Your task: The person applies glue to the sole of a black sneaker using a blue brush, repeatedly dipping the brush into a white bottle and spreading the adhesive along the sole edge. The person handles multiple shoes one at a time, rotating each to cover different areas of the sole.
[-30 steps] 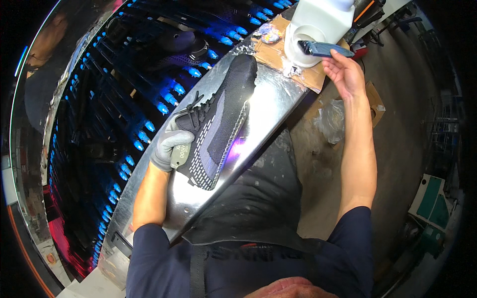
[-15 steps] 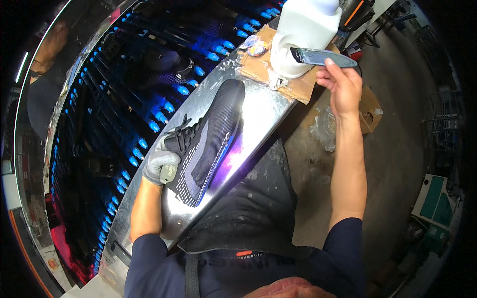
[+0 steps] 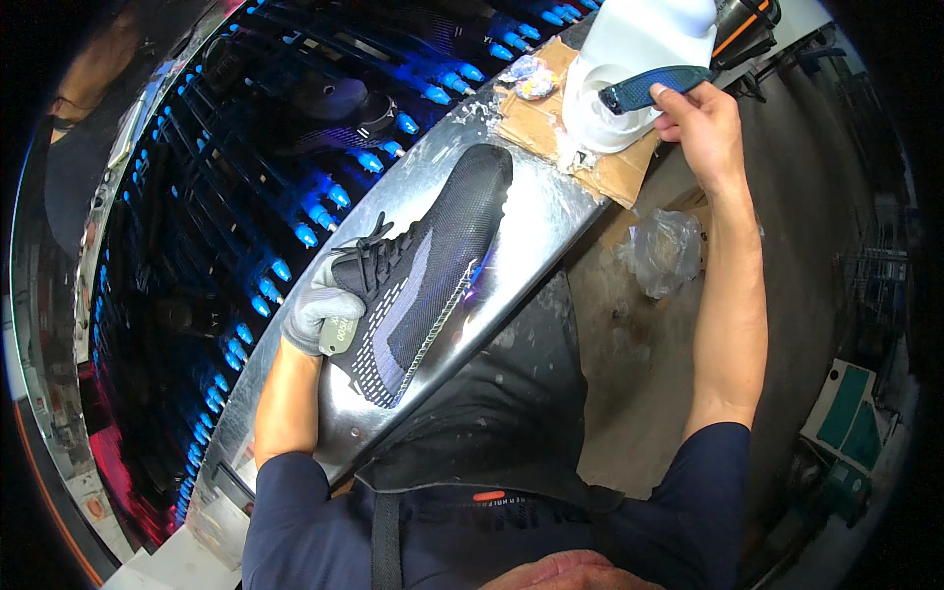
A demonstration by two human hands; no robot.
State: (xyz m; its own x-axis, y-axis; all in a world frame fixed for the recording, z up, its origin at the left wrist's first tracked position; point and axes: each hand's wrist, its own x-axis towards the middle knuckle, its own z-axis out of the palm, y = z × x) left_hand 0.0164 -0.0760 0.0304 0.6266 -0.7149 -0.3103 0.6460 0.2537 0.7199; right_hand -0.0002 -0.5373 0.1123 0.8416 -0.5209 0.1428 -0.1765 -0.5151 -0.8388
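Note:
My left hand, in a grey glove, grips a black sneaker at its heel opening. The sneaker lies tilted along the metal ledge, toe pointing away, with laces and a small grey-green tag by my fingers. My bare right hand pinches the handle of a flat, dark blue glue brush. The brush's dark bristle end is over the round mouth of a white plastic pot. Whether the bristles touch the pot's contents cannot be made out.
A large white bottle stands on the pot, over stained cardboard. A crumpled multicoloured lump lies beside it. Left of the metal ledge runs a rack with blue-tipped rods. Clear plastic lies on the floor to the right.
The brush has turned in my right hand, its bristle end staying at the pot's mouth. The view has shifted slightly. My left hand keeps its grip on the sneaker.

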